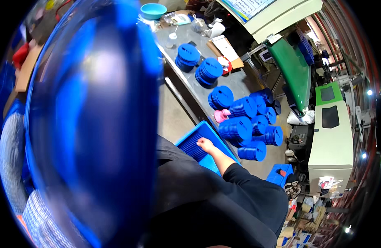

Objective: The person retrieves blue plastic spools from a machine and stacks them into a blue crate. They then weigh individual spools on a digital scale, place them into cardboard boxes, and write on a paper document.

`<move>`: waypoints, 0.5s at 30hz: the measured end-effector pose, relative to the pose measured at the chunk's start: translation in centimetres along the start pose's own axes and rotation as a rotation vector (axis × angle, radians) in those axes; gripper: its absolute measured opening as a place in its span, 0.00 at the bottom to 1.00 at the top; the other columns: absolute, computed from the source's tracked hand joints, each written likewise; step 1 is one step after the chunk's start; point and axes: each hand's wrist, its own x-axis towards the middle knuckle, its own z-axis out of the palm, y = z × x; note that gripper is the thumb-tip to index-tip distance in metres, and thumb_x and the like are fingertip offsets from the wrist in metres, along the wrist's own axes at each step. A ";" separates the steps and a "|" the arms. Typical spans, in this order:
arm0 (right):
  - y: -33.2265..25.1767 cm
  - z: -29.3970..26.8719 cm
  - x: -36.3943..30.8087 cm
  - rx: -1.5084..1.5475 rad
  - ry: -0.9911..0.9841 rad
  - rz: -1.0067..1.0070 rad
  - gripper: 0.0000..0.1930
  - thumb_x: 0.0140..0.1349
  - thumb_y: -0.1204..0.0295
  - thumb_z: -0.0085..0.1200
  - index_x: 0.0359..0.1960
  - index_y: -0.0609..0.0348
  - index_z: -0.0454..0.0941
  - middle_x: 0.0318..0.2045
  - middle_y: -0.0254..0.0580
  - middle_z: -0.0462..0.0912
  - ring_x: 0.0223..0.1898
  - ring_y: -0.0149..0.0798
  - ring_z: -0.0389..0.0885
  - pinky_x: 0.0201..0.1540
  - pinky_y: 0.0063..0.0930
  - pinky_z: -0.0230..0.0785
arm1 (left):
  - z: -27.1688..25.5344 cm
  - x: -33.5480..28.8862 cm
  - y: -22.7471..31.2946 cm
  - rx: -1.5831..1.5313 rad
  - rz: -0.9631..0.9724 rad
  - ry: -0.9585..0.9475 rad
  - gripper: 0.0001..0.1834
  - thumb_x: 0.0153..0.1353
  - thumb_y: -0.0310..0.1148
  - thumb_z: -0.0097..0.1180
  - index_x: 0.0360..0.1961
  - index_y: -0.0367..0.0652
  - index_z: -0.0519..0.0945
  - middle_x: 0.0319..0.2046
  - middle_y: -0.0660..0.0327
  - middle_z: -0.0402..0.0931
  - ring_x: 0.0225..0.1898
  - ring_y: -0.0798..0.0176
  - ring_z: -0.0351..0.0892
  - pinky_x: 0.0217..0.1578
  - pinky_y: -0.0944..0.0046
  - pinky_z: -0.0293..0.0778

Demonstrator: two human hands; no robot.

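My right hand [205, 144] is bare, below a short black sleeve. It hangs over a light-blue rectangular bin [203, 128] close in front of my body. Its fingers look bunched together; whatever they hold, if anything, is too small to make out. Just beside them a row of thin dark-blue discs [192, 146] fills part of the bin. A large blurred blue plastic object [103, 124] is very near the camera and covers the left side, where my left hand is hidden. Grey knitted fabric [12, 161] lies along its far rim, perhaps a glove or sleeve; I cannot tell whose.
Several stacks of blue round discs [240, 129] stand along the grey table [240, 82], near a pink object [220, 115]. Toward its far end are a clipboard [225, 48] and a turquoise bowl [153, 11]. Right of it are a green conveyor [290, 68] and a pale machine cabinet [331, 149].
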 end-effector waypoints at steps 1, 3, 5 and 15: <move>-2.2 -0.2 0.9 0.053 -0.013 0.168 0.10 0.57 0.65 0.59 0.36 0.57 0.79 0.32 0.37 0.81 0.35 0.33 0.77 0.40 0.30 0.70 | 0.5 2.1 -2.7 0.019 0.019 -0.001 0.39 0.51 0.41 0.59 0.62 0.37 0.60 0.54 0.52 0.69 0.42 0.61 0.77 0.42 0.67 0.74; -3.6 0.3 5.5 0.022 -0.060 0.158 0.10 0.57 0.64 0.59 0.32 0.56 0.79 0.30 0.37 0.82 0.34 0.33 0.77 0.40 0.31 0.70 | 0.8 6.8 -8.2 0.045 0.042 0.019 0.37 0.53 0.42 0.58 0.62 0.38 0.61 0.55 0.53 0.69 0.42 0.61 0.77 0.41 0.68 0.74; -6.3 -0.7 9.6 -0.292 -0.155 0.043 0.12 0.56 0.60 0.60 0.30 0.56 0.80 0.29 0.39 0.81 0.33 0.35 0.78 0.40 0.32 0.70 | 2.3 12.0 -14.3 0.028 0.074 0.019 0.35 0.55 0.42 0.57 0.61 0.38 0.62 0.55 0.53 0.69 0.41 0.61 0.77 0.40 0.68 0.74; -50.2 -9.8 42.8 -0.032 -0.173 -0.402 0.17 0.58 0.63 0.57 0.45 0.58 0.77 0.39 0.43 0.82 0.41 0.37 0.79 0.45 0.31 0.70 | 3.3 24.5 -36.9 0.083 -0.367 0.474 0.28 0.62 0.44 0.53 0.58 0.37 0.67 0.47 0.56 0.69 0.32 0.67 0.73 0.31 0.73 0.69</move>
